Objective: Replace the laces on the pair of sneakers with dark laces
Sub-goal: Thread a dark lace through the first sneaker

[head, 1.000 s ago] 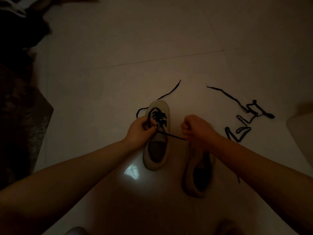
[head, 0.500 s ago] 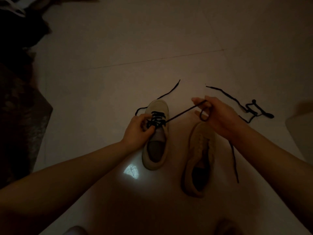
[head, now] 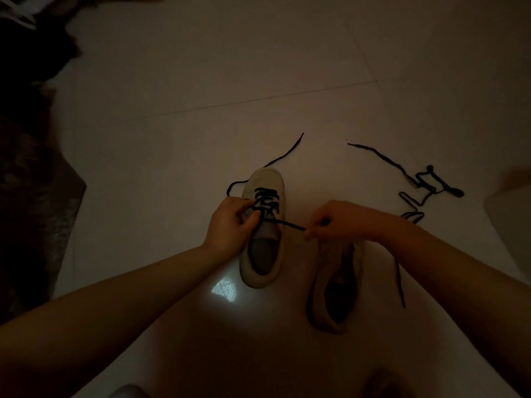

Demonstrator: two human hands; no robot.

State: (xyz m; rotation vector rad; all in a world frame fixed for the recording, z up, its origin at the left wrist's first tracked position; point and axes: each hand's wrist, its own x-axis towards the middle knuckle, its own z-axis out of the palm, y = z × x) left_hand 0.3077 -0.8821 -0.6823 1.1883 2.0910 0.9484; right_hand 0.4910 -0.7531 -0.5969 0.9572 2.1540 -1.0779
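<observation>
Dark lace (head: 267, 201) is the story here: it crosses the front of the pale left sneaker (head: 263, 225) in several rungs, running from the toe back toward the tongue, and that shoe sits on the floor (head: 258, 81) right in the middle of the scene. One free end trails off past the toe to the far side; the other runs out taut to the right.

The left hand (head: 230, 222) grips the sneaker at its left flank, fingers (head: 253, 215) curled in at the eyelet row, pinching the lace or the edge there, though the dim light won't let me say which. The right hand (head: 339, 222) has its fingertips pinched tight together on the taut strand, drawing it sideways over the second sneaker (head: 336, 282).

That second shoe lies just beside the first, nearer and to the right, and no lace shows on its front. A second dark lace (head: 422, 191) lies in loose bends on the floor, further right and well apart from both shoes.

So the call: lacing the first shoe, midway up, pulling a crossing snug. Next move, I'd judge, is feeding that held tip into the next open eyelet. That needs the tip lined up precisely while the left hand steadies the shoe, with the rungs kept even and flat.
</observation>
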